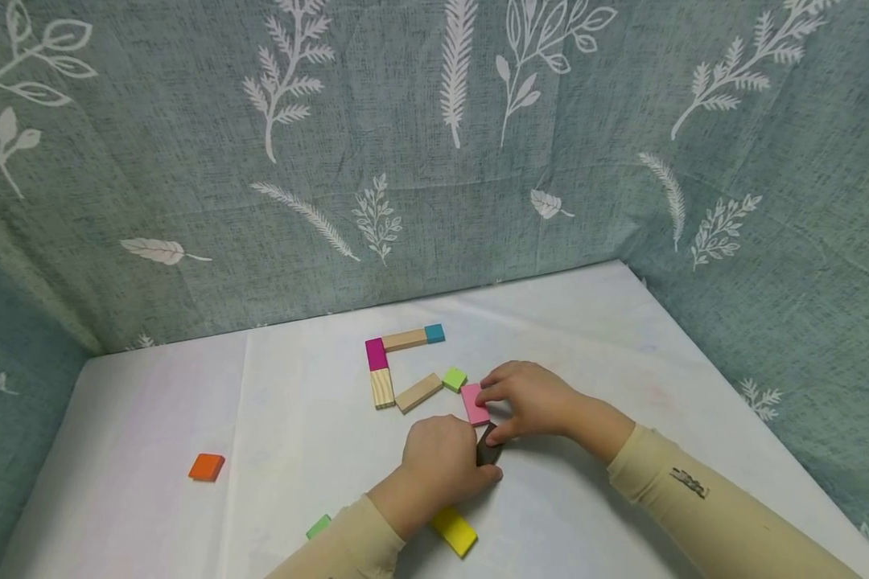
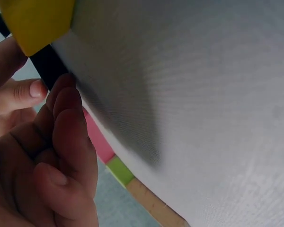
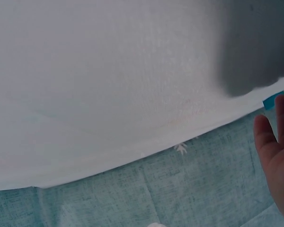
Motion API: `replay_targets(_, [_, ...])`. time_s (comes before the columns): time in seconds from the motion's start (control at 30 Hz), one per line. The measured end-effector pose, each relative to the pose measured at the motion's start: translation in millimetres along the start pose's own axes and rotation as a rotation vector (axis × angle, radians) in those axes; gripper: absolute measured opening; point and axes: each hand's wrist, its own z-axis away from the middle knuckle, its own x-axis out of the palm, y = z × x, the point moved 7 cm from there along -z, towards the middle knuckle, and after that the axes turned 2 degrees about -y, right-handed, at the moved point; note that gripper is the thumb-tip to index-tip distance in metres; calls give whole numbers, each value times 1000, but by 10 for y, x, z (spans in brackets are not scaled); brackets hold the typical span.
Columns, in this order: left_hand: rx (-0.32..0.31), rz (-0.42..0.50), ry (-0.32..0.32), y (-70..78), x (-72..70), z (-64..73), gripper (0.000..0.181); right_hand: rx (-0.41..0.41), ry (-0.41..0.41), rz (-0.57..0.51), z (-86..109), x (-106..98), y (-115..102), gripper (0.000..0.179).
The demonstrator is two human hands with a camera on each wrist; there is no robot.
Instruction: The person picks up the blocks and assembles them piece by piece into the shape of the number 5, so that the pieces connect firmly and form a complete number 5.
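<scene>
My left hand (image 1: pixel 440 462) pinches a black block (image 1: pixel 488 446) between thumb and fingers, low over the white table. In the left wrist view the same black block (image 2: pixel 48 67) is partly hidden by the fingers. From the right, my right hand (image 1: pixel 539 400) reaches in with its thumb at the black block and its fingers touching a pink block (image 1: pixel 472 404). The black block lies close to the pink block's near end. Just beyond the pink block sit a light green block (image 1: pixel 455 379) and a plain wooden block (image 1: pixel 418 393), forming a bent row.
A natural-grain block (image 1: pixel 382 389), a magenta block (image 1: pixel 376 354), a wooden block (image 1: pixel 404 340) and a blue block (image 1: pixel 434 334) continue the row. A yellow block (image 1: pixel 455 532), a green block (image 1: pixel 319 527) and an orange block (image 1: pixel 206 467) lie apart. Patterned cloth (image 1: pixel 420 201) stands behind.
</scene>
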Motion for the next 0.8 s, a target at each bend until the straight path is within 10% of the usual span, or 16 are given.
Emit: replay_targets(0.8, [51,4,6,12,29,6,50,-49,28,29,-2,8,-2,54])
